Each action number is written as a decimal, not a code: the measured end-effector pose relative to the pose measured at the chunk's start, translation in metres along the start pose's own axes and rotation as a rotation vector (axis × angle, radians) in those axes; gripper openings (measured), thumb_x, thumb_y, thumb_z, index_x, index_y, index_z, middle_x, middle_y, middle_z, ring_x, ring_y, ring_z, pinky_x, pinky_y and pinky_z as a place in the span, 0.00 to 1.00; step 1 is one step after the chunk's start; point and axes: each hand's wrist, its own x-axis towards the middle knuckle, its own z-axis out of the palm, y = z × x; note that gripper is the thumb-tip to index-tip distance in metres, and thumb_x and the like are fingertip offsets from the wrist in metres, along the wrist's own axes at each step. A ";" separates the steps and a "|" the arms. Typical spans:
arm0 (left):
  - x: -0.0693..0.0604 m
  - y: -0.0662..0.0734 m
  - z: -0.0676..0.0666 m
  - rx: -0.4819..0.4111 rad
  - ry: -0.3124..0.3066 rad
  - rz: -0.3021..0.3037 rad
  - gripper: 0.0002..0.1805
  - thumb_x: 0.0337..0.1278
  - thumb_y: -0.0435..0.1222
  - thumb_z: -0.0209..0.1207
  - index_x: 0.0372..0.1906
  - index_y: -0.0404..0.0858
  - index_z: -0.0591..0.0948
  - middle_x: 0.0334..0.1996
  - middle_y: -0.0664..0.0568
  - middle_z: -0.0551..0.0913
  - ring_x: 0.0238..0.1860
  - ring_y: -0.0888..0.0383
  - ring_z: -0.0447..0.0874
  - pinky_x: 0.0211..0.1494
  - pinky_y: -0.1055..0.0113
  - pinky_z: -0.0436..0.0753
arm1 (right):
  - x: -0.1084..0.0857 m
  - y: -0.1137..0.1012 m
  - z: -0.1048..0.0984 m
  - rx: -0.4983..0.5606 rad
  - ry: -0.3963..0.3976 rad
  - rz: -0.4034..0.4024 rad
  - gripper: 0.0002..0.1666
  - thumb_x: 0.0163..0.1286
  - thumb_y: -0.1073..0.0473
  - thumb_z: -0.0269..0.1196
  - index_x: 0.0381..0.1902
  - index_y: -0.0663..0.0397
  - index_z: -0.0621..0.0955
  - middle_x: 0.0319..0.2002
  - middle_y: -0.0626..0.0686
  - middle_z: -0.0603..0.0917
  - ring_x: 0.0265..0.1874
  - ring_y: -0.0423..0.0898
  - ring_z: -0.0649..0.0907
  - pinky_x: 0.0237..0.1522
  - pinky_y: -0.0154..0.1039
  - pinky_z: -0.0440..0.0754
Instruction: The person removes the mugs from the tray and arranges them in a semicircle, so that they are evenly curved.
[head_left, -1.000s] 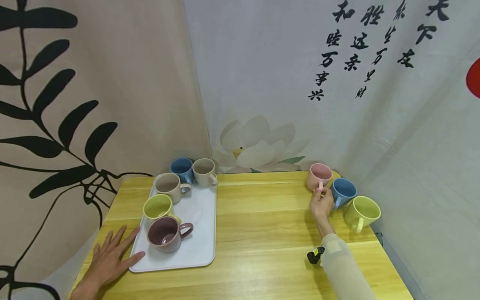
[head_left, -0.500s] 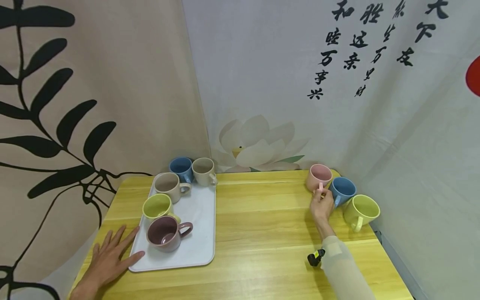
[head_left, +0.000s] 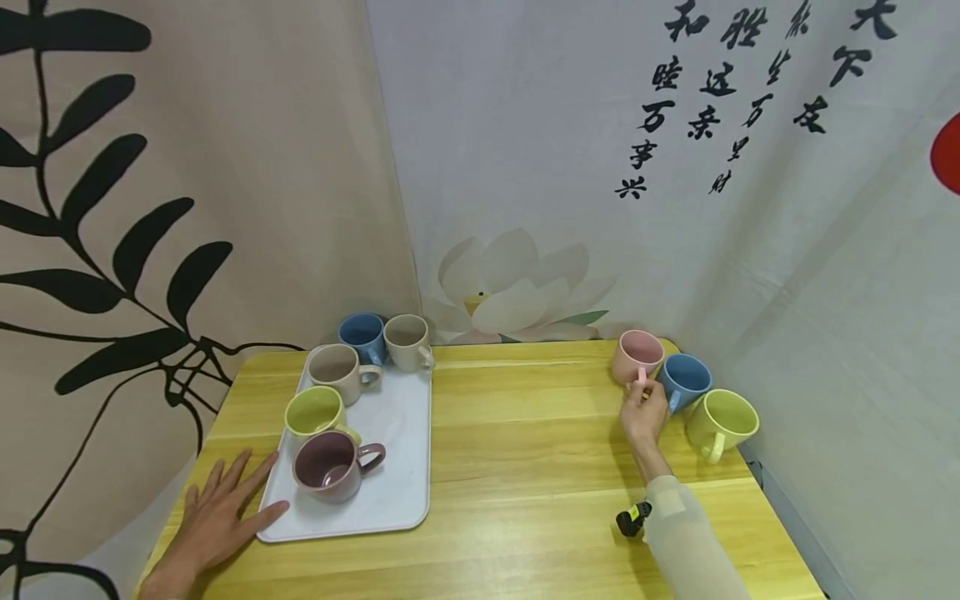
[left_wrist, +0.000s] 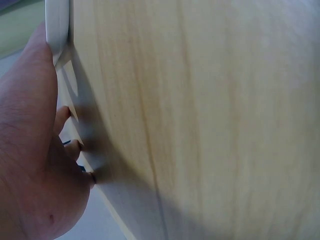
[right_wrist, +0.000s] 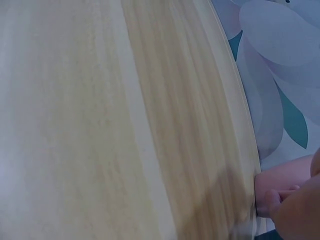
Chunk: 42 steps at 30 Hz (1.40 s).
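Note:
At the table's back right, my right hand point(head_left: 645, 417) pinches the handle of a pink mug point(head_left: 637, 357); the right wrist view shows the hand point(right_wrist: 297, 205) at the pink mug point(right_wrist: 282, 177). Just right of it stand a blue mug point(head_left: 686, 379) and a yellow-green mug point(head_left: 724, 421). My left hand point(head_left: 217, 521) lies with spread fingers at the left edge of a white tray point(head_left: 397, 492), thumb and a fingertip touching its rim. In the left wrist view the hand point(left_wrist: 40, 150) is beside the tray's rim point(left_wrist: 57, 25).
On the tray stand a mauve mug point(head_left: 330, 471), a yellow-green mug point(head_left: 311, 414), a beige mug point(head_left: 337, 371), a blue mug point(head_left: 362, 335) and another beige mug point(head_left: 407, 343). Curtains point(head_left: 517, 125) hang behind the wooden table point(head_left: 525, 433).

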 end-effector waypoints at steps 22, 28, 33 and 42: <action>0.000 -0.002 0.001 -0.004 0.018 0.023 0.56 0.74 0.74 0.58 0.94 0.54 0.54 0.89 0.19 0.47 0.84 0.05 0.35 0.74 0.03 0.30 | 0.023 0.063 0.015 -0.036 0.024 -0.069 0.22 0.87 0.48 0.61 0.59 0.63 0.84 0.53 0.68 0.93 0.51 0.67 0.90 0.55 0.60 0.84; -0.001 -0.003 0.001 0.000 0.028 0.037 0.54 0.76 0.72 0.58 0.94 0.55 0.54 0.89 0.19 0.48 0.84 0.05 0.36 0.73 0.02 0.33 | 0.004 0.031 0.002 -0.003 -0.057 0.019 0.27 0.84 0.51 0.65 0.71 0.62 0.78 0.67 0.69 0.87 0.50 0.58 0.89 0.47 0.32 0.79; -0.001 -0.004 0.001 -0.002 0.023 0.036 0.54 0.76 0.72 0.58 0.94 0.54 0.55 0.88 0.18 0.48 0.84 0.05 0.36 0.73 0.02 0.32 | -0.014 0.002 -0.008 0.022 -0.131 0.047 0.34 0.86 0.52 0.62 0.81 0.61 0.70 0.77 0.69 0.79 0.61 0.65 0.90 0.43 0.15 0.72; 0.000 -0.003 0.000 -0.001 0.024 0.037 0.54 0.75 0.73 0.58 0.94 0.54 0.54 0.89 0.19 0.48 0.84 0.04 0.37 0.73 0.02 0.32 | -0.020 0.002 -0.010 0.135 -0.153 0.000 0.44 0.83 0.57 0.67 0.87 0.64 0.62 0.84 0.69 0.70 0.66 0.68 0.88 0.55 0.20 0.84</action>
